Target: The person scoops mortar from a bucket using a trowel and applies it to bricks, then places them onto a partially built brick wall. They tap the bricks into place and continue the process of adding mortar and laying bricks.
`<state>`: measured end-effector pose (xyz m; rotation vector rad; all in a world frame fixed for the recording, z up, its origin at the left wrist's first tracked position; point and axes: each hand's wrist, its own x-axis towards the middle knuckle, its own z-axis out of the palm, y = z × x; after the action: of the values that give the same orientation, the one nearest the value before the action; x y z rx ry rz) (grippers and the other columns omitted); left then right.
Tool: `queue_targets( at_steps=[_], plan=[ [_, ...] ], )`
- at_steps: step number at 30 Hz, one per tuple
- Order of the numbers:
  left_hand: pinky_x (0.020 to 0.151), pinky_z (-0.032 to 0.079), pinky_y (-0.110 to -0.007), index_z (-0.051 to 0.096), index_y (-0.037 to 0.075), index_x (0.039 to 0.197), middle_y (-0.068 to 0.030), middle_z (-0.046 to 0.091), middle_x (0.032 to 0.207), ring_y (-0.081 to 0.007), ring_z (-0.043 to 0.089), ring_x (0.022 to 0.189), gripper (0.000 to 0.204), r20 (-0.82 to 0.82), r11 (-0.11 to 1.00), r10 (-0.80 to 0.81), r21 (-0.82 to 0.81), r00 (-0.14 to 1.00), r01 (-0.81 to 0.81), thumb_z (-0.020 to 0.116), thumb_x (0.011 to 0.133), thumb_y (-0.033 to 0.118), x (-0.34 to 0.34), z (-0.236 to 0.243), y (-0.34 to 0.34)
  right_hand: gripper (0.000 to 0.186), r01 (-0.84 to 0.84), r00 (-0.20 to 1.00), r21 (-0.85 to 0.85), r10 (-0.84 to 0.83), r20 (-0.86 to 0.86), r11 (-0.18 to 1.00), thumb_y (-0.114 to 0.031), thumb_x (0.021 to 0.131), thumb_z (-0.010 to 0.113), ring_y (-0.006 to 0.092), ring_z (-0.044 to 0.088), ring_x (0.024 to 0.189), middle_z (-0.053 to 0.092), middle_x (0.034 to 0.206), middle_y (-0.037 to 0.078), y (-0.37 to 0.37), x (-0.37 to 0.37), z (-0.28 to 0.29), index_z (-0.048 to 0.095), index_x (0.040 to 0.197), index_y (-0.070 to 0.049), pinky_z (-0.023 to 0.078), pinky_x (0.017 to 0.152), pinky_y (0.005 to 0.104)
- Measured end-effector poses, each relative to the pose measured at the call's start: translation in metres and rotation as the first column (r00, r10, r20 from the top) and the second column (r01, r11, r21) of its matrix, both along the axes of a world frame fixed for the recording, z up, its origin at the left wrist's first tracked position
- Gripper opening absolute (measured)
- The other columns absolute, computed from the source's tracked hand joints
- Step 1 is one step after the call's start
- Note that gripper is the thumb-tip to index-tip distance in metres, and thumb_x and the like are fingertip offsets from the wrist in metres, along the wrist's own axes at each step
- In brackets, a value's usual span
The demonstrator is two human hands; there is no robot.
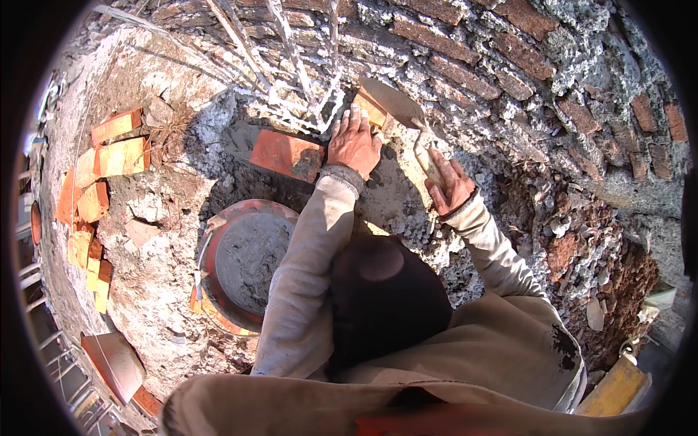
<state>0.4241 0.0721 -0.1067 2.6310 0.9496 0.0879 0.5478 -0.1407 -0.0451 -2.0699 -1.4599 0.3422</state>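
My left hand (354, 142) lies with its fingers stretched out against an orange brick (373, 109), near the thin upright rods. Part of that brick is hidden by the hand. To its left, another orange brick (280, 151) lies flat, its right end smeared with mortar. My right hand (452, 183) is closed round the handle of a trowel (392, 102). The trowel's grey blade points away to the upper left, beside the far end of the brick under my left hand. Wet mortar (389, 185) is spread on the surface between my two hands.
A round reddish bucket (211, 265) of grey mortar stands left of my left forearm. Several loose bricks (120, 156) lie at the far left. Pale upright rods (291, 54) rise ahead, and a rough old brick wall (465, 65) runs along the far right.
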Motion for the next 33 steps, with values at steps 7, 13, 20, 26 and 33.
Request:
queue_targets(
  at_steps=[7, 13, 20, 26, 33],
  plan=[
    [0.117, 0.021, -0.045, 0.031, 0.002, 0.148, -0.0194, 0.019, 0.158, -0.0346, 0.025, 0.143, 0.07, 0.042, 0.978, -0.137, 0.162, 0.99, 0.129, 0.05, 0.094, 0.041, -0.012, -0.01, -0.007, 0.05, 0.399, -0.082, -0.342, -0.338, -0.937, 0.851, -0.029, 0.092, 0.049, 0.0245, 0.058, 0.052, 0.061, 0.079, 0.011, -0.059, -0.043, -0.13, 0.047, 0.136, -0.006, 0.046, 0.044, 0.0369],
    [0.11, 0.034, -0.046, 0.04, -0.005, 0.14, -0.0243, 0.035, 0.149, -0.0365, 0.042, 0.133, 0.064, -0.008, 0.973, -0.051, 0.223, 0.999, 0.052, 0.054, 0.09, 0.032, -0.035, 0.025, -0.022, 0.031, 0.215, -0.373, -0.476, -0.379, -0.847, 0.853, -0.047, 0.096, 0.051, 0.0232, 0.053, 0.046, 0.058, 0.076, 0.005, 0.014, -0.041, -0.13, 0.056, 0.112, -0.02, 0.045, 0.038, 0.0414],
    [0.107, 0.038, -0.044, 0.047, -0.005, 0.133, -0.0239, 0.043, 0.141, -0.0355, 0.049, 0.126, 0.052, -0.009, 0.935, -0.273, 0.233, 0.962, 0.268, 0.057, 0.09, 0.023, -0.117, 0.088, -0.008, 0.042, 0.057, -0.291, -0.387, -0.355, -0.888, 0.92, -0.041, 0.097, 0.051, 0.0133, 0.054, 0.064, 0.051, 0.076, 0.003, -0.034, -0.087, -0.093, 0.053, 0.126, -0.011, 0.049, 0.045, 0.0288],
    [0.107, 0.039, -0.045, 0.048, -0.002, 0.133, -0.0202, 0.045, 0.142, -0.0362, 0.048, 0.127, 0.048, -0.112, 0.927, -0.274, 0.232, 0.955, 0.293, 0.059, 0.092, 0.019, -0.188, 0.147, 0.01, 0.046, -0.195, -0.552, -0.234, -0.304, -0.776, 0.952, -0.041, 0.095, 0.055, 0.0154, 0.053, 0.052, 0.056, 0.071, 0.007, -0.072, -0.034, -0.054, 0.051, 0.129, -0.009, 0.049, 0.043, 0.0283],
    [0.105, 0.039, -0.046, 0.05, 0.0, 0.133, -0.0199, 0.045, 0.143, -0.0378, 0.047, 0.128, 0.048, -0.075, 0.966, -0.164, 0.188, 0.984, 0.176, 0.062, 0.089, 0.014, -0.253, 0.172, 0.007, 0.052, -0.166, -0.974, -0.151, -0.186, -0.127, 0.974, -0.036, 0.1, 0.043, 0.0164, 0.052, 0.061, 0.049, 0.084, 0.006, -0.023, -0.065, -0.012, 0.041, 0.132, 0.005, 0.05, 0.052, 0.0301]
  ],
)
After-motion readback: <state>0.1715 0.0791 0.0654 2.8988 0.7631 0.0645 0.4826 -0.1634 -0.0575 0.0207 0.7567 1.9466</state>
